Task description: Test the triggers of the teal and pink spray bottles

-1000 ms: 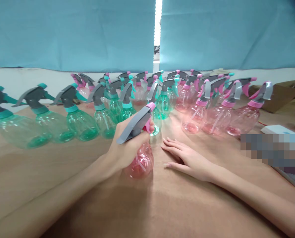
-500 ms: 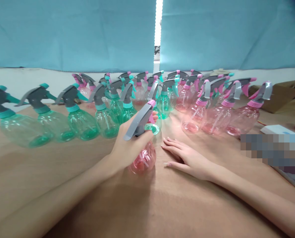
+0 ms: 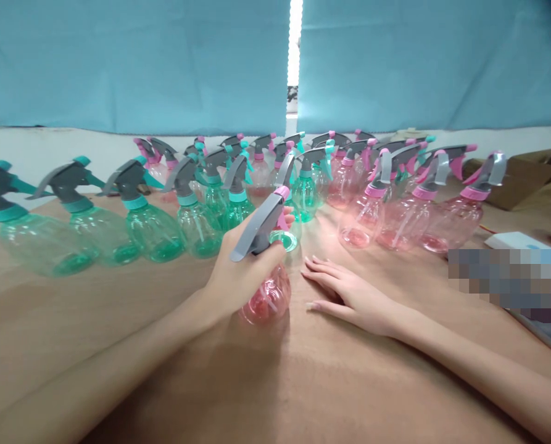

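A pink see-through spray bottle [image 3: 268,297] with a grey and pink trigger head stands in front of me. My left hand [image 3: 236,268] is wrapped round its neck, just under the head; the far fingers are partly hidden behind it. To the right, my right hand [image 3: 349,293] lies flat on the wooden table [image 3: 331,382], fingers stretched out, holding nothing. A green spray bottle [image 3: 284,240] shows just beyond the held one, mostly covered by it and by my hand.
A row of green spray bottles [image 3: 157,237] runs along the left. Pink spray bottles [image 3: 362,222] stand on the right, with more of both colours behind. At the right are a cardboard box [image 3: 520,182], a white box [image 3: 516,240] and a blurred-out object. A blue curtain [image 3: 140,68] hangs behind.
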Demonstrator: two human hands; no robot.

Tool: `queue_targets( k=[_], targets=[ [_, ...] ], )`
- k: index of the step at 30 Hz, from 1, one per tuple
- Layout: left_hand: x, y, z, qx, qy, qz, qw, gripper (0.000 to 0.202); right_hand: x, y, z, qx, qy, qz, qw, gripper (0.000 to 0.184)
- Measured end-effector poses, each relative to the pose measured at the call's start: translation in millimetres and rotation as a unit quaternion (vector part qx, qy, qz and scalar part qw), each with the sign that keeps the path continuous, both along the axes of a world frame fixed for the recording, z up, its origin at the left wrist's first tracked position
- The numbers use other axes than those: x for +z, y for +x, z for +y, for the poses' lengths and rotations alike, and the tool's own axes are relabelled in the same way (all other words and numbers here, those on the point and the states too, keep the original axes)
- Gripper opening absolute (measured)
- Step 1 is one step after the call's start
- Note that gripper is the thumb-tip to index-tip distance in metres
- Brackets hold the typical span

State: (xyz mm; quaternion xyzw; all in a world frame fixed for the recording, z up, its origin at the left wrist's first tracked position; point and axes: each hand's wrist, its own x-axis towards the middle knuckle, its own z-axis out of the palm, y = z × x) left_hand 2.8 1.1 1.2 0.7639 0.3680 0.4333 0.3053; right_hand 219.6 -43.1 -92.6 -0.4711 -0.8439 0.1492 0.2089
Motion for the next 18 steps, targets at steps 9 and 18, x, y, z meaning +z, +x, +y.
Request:
queue_targets(
  k=[9,18],
  targets=[
    [-0.3,-0.1,0.8,-0.012,0.001,-0.007,1.000,0.037,0.1,0.2,0.2,0.001,-0.002,-0.013,1.000,0.067],
    [-1.4,-0.4,2.1,-0.010,0.006,-0.005,1.000,0.039,0.7,-0.4,-0.1,-0.001,-0.002,-0.025,1.000,0.067]
  ],
)
